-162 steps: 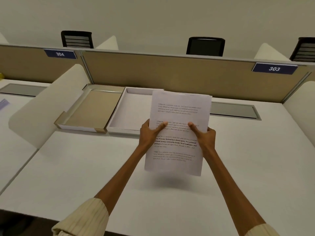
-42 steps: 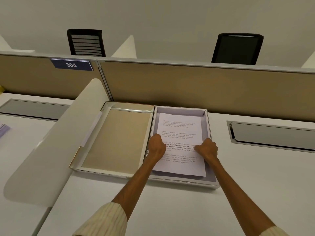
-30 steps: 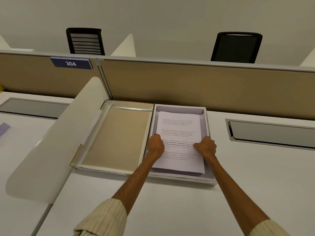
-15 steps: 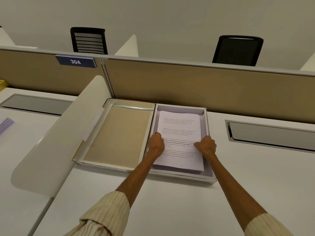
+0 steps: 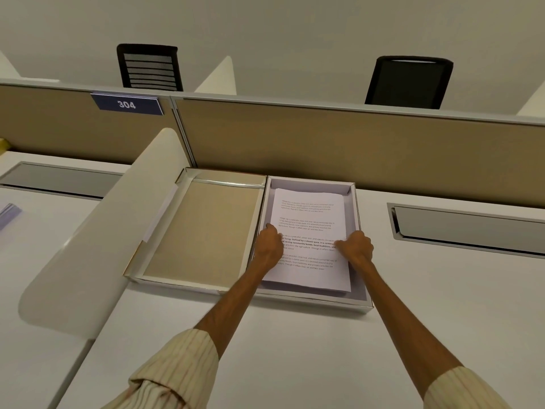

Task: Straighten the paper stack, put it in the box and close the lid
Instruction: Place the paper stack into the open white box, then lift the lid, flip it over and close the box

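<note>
Lying between both hands (image 5: pixel 268 245) (image 5: pixel 356 246), paper stack (image 5: pixel 309 219)

You see a white printed paper stack (image 5: pixel 309 231) lying flat inside the shallow white box (image 5: pixel 361 290). Its tan-lined lid (image 5: pixel 203 228) lies open, flat just left of it.
</note>
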Demonstrator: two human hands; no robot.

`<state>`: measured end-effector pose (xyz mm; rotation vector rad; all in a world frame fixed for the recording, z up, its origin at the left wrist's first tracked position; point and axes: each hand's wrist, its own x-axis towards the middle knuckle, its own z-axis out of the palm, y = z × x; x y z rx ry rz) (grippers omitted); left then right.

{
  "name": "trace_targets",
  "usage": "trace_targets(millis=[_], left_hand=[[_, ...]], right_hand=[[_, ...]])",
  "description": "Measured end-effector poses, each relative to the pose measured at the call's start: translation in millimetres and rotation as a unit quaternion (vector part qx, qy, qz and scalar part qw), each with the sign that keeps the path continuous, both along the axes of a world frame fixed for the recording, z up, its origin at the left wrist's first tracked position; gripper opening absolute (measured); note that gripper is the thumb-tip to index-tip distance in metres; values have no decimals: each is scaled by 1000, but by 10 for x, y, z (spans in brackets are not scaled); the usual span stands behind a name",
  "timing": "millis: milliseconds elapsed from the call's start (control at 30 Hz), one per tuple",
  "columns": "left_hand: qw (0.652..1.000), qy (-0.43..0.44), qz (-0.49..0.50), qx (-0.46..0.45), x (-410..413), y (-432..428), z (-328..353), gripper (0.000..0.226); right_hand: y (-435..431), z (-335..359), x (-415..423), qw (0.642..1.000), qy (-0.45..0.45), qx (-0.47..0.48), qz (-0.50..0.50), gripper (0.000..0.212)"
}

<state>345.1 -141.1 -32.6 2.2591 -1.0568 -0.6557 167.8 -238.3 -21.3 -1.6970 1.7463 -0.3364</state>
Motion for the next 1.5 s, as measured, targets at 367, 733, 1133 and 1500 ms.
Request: trace_targets(millis=[367, 733, 1133, 1500], left_hand=[[987, -10, 77, -142, 232, 502, 342, 30], [967, -152, 196, 55, 904, 1462, 191, 41], [944, -101, 304, 77, 1089, 1890, -67, 99], [885, 74, 426, -171, 1101, 1827, -64, 107]], right_hand=[[459, 437, 412, 982, -24, -172, 79, 17], [1194, 283, 1094, 930, -93, -95, 343, 42], [1863, -203, 1560, 843, 73, -118, 520, 49], [1968, -251, 1516, 884, -19, -158, 440, 30]])
